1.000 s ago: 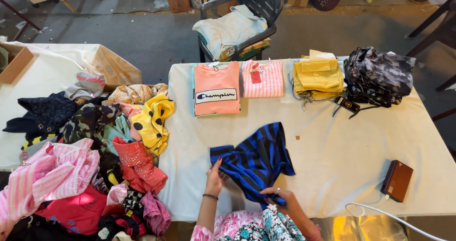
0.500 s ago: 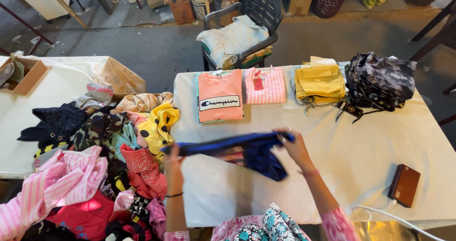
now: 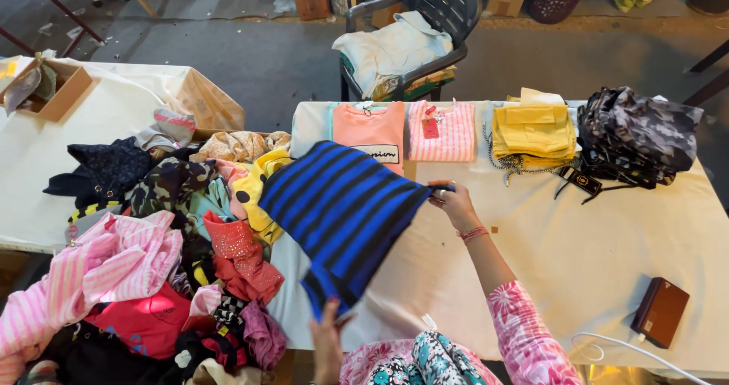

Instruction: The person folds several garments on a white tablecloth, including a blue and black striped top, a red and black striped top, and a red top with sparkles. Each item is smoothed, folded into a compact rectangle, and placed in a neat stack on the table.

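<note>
Striped cloth, blue and black (image 3: 342, 214), hangs spread in the air above the near left part of the bench (image 3: 607, 241), held by two corners. The right hand (image 3: 454, 203) has its grip clenched on the upper right corner, fingers pinched over the hem. The left hand (image 3: 328, 339) comes up from below at the bottom corner, its grip closed on that edge as far as can be seen, though the cloth hides part of the fingers.

To the left lies a loose heap of mixed clothes (image 3: 152, 256), with a yellow piece (image 3: 254, 191) almost under the striped garment's left edge. Along the far side of the bench sit folded stacks: a peach top (image 3: 368, 127), a pink striped top (image 3: 448, 130), a yellow stack (image 3: 535, 130) and a dark patterned stack (image 3: 638, 134). A small brown case (image 3: 661, 311) lies near the right edge beside a white cable (image 3: 630, 348).

Risk, as I judge it: the hanging left side could drag across the heap and pull loose pieces along. A slack pinch at the lower corner could let the cloth slip and bunch.
</note>
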